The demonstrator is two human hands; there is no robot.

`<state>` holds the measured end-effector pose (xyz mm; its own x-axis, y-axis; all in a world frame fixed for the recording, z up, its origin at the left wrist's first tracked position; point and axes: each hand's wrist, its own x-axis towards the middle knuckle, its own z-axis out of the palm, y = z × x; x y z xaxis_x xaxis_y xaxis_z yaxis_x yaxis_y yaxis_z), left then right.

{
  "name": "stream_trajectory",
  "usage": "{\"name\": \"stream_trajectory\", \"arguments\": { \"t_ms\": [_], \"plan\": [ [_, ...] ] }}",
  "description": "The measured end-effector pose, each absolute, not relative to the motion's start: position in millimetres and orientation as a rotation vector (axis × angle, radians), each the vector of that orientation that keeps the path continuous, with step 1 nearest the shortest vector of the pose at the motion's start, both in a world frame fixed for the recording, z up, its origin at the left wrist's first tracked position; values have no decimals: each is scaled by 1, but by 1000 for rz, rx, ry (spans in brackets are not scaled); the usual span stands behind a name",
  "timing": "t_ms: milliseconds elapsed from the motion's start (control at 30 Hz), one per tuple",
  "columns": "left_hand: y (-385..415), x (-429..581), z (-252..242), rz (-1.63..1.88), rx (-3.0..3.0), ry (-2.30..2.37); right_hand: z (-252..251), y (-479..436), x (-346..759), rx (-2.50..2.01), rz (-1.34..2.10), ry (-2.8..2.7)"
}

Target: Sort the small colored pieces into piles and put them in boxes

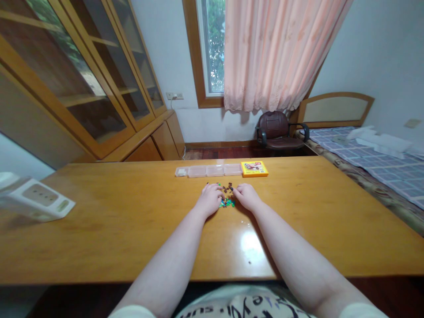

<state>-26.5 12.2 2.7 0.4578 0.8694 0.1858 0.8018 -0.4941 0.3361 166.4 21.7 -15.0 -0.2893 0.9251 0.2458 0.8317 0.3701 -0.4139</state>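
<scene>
On the table, a small pile of bright green, blue and red pieces [227, 203] lies between my two hands. Just beyond it are several loose brown pieces [227, 189]. My left hand [211, 197] rests at the left side of the pile, fingers apart, with the fingertips touching or close to the pieces. From the right, my right hand [247, 195] reaches in, its fingertips drawn together at a small dark piece [232, 189]. The pieces are too small for me to make out their exact kind.
Behind the hands lies a clear plastic compartment box [214, 171], with a yellow box [254, 168] touching its right end. A white appliance-like container [39, 198] is at the table's left. Beyond the wooden table [314, 221] are an office chair [276, 130] and a bed.
</scene>
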Motion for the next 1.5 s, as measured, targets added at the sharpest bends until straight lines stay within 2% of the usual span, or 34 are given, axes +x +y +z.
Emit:
{"name": "stream_trajectory", "arguments": {
  "t_ms": [367,600,933,1300,1500],
  "plan": [
    [13,-27,-1,419,2542,1456,-16,21,166,-1250,452,-2250],
    [14,-28,2,441,2552,1545,-15,21,165,-1336,397,-2246],
    [13,-28,-3,453,2591,1348,-12,20,165,-1372,300,-2246],
    [16,-29,-4,402,2535,1478,-16,21,166,-1300,370,-2282],
    [16,-30,-2,497,2529,1542,-11,19,165,-1198,437,-2271]
  ]
}}
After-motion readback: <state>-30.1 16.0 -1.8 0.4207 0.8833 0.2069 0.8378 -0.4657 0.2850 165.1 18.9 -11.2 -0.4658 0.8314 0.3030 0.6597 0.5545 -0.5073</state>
